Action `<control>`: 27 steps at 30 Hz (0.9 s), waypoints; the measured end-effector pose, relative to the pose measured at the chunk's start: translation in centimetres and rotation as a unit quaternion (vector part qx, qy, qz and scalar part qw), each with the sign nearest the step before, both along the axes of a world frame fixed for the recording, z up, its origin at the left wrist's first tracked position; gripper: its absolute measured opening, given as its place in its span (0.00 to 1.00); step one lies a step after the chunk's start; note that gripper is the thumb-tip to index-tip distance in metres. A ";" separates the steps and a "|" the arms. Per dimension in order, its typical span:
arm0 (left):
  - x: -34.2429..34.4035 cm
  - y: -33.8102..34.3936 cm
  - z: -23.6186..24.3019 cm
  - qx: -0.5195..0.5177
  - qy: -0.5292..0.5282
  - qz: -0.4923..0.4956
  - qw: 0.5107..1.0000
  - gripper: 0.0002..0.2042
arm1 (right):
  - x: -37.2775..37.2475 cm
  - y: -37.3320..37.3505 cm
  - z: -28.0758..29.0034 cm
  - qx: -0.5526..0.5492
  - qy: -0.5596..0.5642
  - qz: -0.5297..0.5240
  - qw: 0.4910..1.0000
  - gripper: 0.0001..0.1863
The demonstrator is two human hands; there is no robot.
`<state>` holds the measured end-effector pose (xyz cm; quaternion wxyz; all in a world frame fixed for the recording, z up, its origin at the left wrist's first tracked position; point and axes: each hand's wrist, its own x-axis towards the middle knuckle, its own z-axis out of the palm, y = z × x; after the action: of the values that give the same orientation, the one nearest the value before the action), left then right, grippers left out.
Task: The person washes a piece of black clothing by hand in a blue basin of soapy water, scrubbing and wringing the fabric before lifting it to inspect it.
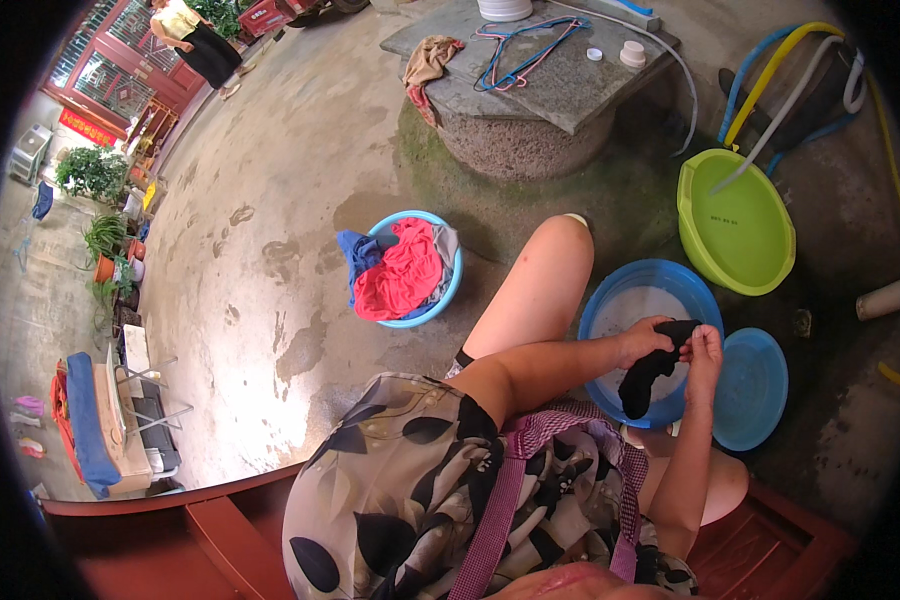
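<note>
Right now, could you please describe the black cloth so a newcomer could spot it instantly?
Find the stone table, then, below right, the blue basin of whitish water. Over it, both hands hold the cloth, all black, unlike the red laundry farther left.

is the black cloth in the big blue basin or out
Out: left hand and right hand hold the black cloth above that blue basin.

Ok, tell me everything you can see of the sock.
The sock is plain black and looks like soft fabric. It is creased, slanting down to a rounded lower end. The left hand grips its upper part; the right hand pinches its edge, above the blue basin. Whether it is wet is unclear.
</note>
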<state>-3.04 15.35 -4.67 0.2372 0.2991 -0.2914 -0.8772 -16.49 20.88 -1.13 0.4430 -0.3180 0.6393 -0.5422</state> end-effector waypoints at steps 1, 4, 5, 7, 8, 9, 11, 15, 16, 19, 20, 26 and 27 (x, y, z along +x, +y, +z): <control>0.0 -0.1 -0.1 0.007 0.011 -0.004 1.000 0.27 | 0.1 0.0 0.1 0.001 0.000 0.000 1.000 0.06; 0.0 0.0 0.1 0.015 0.015 -0.007 1.000 0.26 | -0.1 0.1 0.0 0.002 0.016 0.014 1.000 0.06; 0.0 0.1 0.2 0.016 0.009 -0.003 1.000 0.25 | -0.2 0.1 -0.2 0.003 0.028 0.018 0.999 0.07; 0.0 0.0 -0.1 0.018 0.026 -0.002 1.000 0.25 | -0.3 0.1 -0.4 0.004 0.039 0.021 0.999 0.07; 0.0 0.0 0.1 0.021 0.042 -0.001 0.999 0.24 | -0.4 0.1 -0.5 0.002 0.043 0.019 0.999 0.07; 0.0 0.0 0.2 0.021 0.042 -0.002 0.999 0.24 | -0.4 0.1 -0.6 0.000 0.048 0.017 0.999 0.07; 0.0 0.0 0.4 0.018 0.050 -0.003 0.999 0.23 | -0.5 0.1 -0.5 -0.002 0.047 0.012 0.999 0.07; 0.0 -0.1 0.3 0.029 0.067 -0.007 0.997 0.23 | -0.7 0.0 0.2 -0.001 0.032 -0.009 0.999 0.07; 0.0 -0.2 0.1 0.034 0.080 -0.006 0.996 0.22 | -0.7 -0.1 0.2 0.000 0.031 -0.008 0.999 0.07; -0.1 -0.3 0.9 0.046 0.093 -0.010 0.995 0.23 | -1.5 0.1 0.2 -0.014 0.042 -0.020 0.999 0.07; 0.1 -0.3 1.2 0.050 0.092 -0.009 0.994 0.23 | -1.6 0.0 0.1 -0.015 0.038 -0.021 0.999 0.07; 0.7 -0.4 1.3 0.049 0.128 -0.012 0.990 0.24 | -0.5 0.1 1.0 -0.007 0.035 -0.016 0.999 0.07; 0.7 -0.5 1.2 0.049 0.128 -0.012 0.990 0.24 | -0.4 0.1 1.1 -0.005 0.040 -0.012 0.999 0.07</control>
<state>-2.30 14.88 -3.47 0.2470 0.1918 -0.2192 -0.9242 -16.94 20.98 -0.06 0.4090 -0.3338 0.6573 -0.5379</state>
